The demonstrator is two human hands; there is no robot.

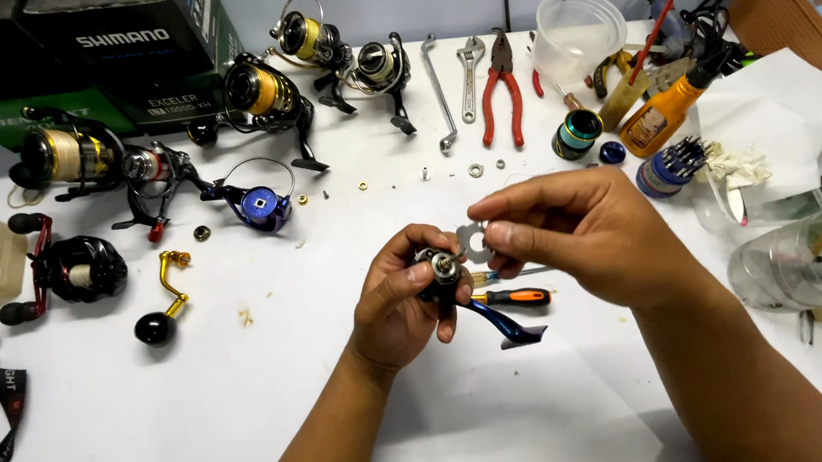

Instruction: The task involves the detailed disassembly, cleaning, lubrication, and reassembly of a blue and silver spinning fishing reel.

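Observation:
My left hand (399,297) grips a small dark fishing reel body (440,270) with a blue foot (505,324) sticking down and to the right. My right hand (576,225) pinches a flat silver toothed washer (473,242) right beside the reel's round metal top, touching or nearly touching it. Both hands are raised a little above the white table (198,422), near its middle. An orange-handled screwdriver (518,297) lies on the table just under the hands.
Several spinning reels (262,93) and a black baitcasting reel (81,268) lie at the back left. A gold handle with a black knob (162,305), a blue spool (260,205), red pliers (501,87), wrenches (469,75), a plastic tub (578,32), an orange oil bottle (661,114) and small loose parts (475,169) lie around.

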